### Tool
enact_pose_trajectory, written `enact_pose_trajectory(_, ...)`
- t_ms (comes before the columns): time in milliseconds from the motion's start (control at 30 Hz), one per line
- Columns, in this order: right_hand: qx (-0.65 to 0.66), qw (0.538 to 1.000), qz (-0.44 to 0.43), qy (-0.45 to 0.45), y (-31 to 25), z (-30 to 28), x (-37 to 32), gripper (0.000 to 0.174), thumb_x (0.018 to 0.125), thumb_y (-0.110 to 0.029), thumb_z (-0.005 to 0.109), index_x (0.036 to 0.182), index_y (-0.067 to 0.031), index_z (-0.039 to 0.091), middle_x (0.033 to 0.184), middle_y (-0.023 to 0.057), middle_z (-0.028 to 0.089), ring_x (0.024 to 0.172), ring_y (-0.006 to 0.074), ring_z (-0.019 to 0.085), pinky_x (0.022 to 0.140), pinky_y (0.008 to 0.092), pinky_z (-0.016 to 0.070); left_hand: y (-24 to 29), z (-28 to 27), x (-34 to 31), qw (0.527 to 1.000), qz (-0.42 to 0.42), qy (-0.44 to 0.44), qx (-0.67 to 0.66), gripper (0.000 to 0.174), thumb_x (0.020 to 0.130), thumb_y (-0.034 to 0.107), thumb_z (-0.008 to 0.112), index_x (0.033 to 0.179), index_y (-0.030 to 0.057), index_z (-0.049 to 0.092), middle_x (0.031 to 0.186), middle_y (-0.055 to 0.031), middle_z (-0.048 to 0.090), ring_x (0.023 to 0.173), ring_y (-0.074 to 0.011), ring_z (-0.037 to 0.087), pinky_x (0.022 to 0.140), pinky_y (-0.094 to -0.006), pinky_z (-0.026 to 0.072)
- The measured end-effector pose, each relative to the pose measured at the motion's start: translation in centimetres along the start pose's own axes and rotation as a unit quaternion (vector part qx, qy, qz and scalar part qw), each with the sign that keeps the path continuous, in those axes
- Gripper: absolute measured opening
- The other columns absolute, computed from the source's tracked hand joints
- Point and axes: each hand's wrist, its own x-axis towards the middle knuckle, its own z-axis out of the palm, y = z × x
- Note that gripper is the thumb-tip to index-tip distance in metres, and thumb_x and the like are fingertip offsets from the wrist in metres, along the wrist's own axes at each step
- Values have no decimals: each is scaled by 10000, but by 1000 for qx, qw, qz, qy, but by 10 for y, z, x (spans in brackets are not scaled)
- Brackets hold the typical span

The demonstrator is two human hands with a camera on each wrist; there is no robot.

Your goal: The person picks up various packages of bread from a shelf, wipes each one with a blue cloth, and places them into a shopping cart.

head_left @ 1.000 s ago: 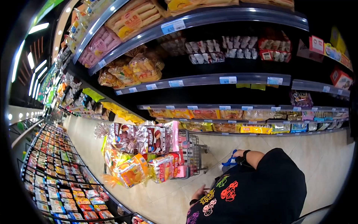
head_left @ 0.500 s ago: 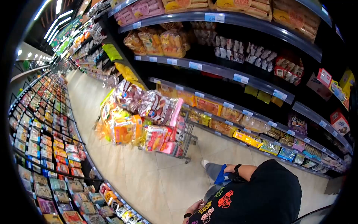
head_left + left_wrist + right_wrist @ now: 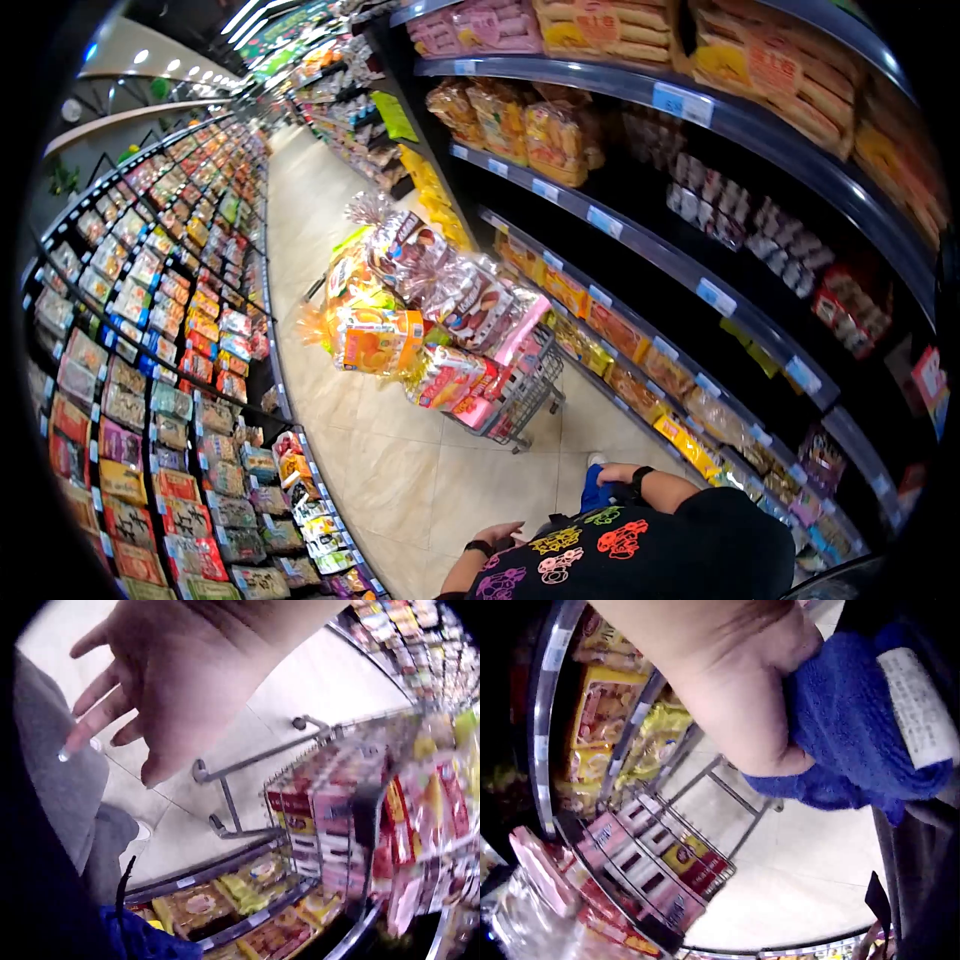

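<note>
My right hand (image 3: pixel 616 476) holds a blue cloth (image 3: pixel 594 494) low in front of the body; in the right wrist view the fingers are hidden behind the bunched cloth (image 3: pixel 847 727), which has a white label. Spread fingers and nothing held show on my left hand (image 3: pixel 176 682), which hangs in the air beside the grey trouser leg (image 3: pixel 52 750). Ahead stands a wire cart (image 3: pixel 530 395) piled with bagged snacks, among them an orange bag (image 3: pixel 380 340) and a brown bag (image 3: pixel 475 305). Neither hand touches the cart.
Shelves of packaged bread (image 3: pixel 555 140) and snacks run along the right, their edges carrying price labels. A long sloping rack of small packets (image 3: pixel 180 420) lines the left. Pale tiled floor (image 3: pixel 400 480) lies between them, stretching away past the cart.
The head view has turned, so the cart and shelves sit further right and tilted. The left hand has come further into view with its fingers extended; the right still holds the cloth.
</note>
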Motion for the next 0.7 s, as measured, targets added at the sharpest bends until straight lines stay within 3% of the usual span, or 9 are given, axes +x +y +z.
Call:
enact_pose_trajectory(67, 53, 997, 13, -56, -2, -38, -5, 376, 651, -179, 624, 988, -13, 609, 905, 148, 616, 806, 237, 575, 656, 365, 469, 43, 1, 31, 994, 101, 18, 47, 530, 905, 454, 398, 1286, 85, 403, 1227, -77, 522, 1088, -191, 515, 899, -334, 413)
enact_pose_trajectory(133, 118, 984, 132, 15, 1, -69, -9, 332, 661, -184, 617, 948, -19, 593, 831, 134, 610, 715, 235, 576, 608, 363, 465, 98, 48, -38, 951, 219, -79, -204, 481, 926, 433, 356, 1298, 131, 394, 1272, -68, 488, 1113, -203, 509, 898, -338, 411)
enact_pose_trajectory(233, 187, 967, 161, 65, 7, -99, -1, 262, 666, -192, 595, 877, -37, 596, 801, 126, 605, 660, 251, 585, 611, 376, 475, 148, 73, -49, 903, 311, -110, -274, 454, 944, 396, 318, 1316, 138, 362, 1316, -85, 446, 1164, -228, 470, 937, -402, 397)
enact_pose_trajectory(333, 169, 970, 160, 74, -11, -108, 13, 263, 660, -242, 616, 833, -44, 615, 743, 78, 605, 657, 200, 577, 608, 331, 472, 162, 90, -46, 920, 274, -141, -244, 425, 934, 397, 357, 1279, 155, 409, 1260, -52, 504, 1131, -202, 498, 903, -378, 412)
enact_pose_trajectory(467, 73, 992, -81, 58, -88, -100, 34, 151, 619, -92, 562, 748, -22, 596, 660, 77, 553, 590, 210, 532, 558, 319, 433, 158, 70, -42, 878, 267, -127, -376, 420, 911, 416, 400, 1211, 127, 456, 1247, -67, 515, 1116, -222, 508, 869, -388, 429)
enact_pose_trajectory(500, 75, 985, -145, 48, -109, -96, 39, 262, 617, -88, 562, 870, -21, 580, 691, 85, 553, 619, 215, 542, 573, 337, 448, 160, 66, -54, 864, 277, -98, -408, 401, 896, 399, 422, 1178, 120, 480, 1249, -87, 513, 1110, -234, 512, 850, -393, 436)
enact_pose_trajectory(533, 22, 987, -99, 127, -139, -89, 36, 443, 611, -99, 580, 1042, -19, 516, 797, 111, 578, 700, 231, 567, 619, 345, 465, 159, 55, -53, 847, 292, -67, -438, 395, 892, 384, 421, 1177, 116, 477, 1225, -89, 526, 1104, -237, 516, 847, -397, 436)
enact_pose_trajectory(600, -76, 961, -204, 170, -163, -86, 70, 689, 604, -141, 625, 1254, -122, 400, 1008, 215, 586, 860, 321, 596, 706, 382, 476, 157, 25, -43, 811, 313, -3, -493, 385, 883, 354, 421, 1174, 107, 472, 1177, -94, 551, 1091, -244, 523, 840, -405, 437)
enact_pose_trajectory(700, -175, 924, -273, 204, -251, -76, 25, 750, 629, -172, 610, 1321, -200, 322, 919, 247, 601, 842, 396, 588, 718, 439, 470, 163, -22, -43, 744, 279, 167, -583, 425, 852, 382, 428, 1150, 81, 458, 1073, -91, 549, 984, -254, 541, 781, -417, 434)
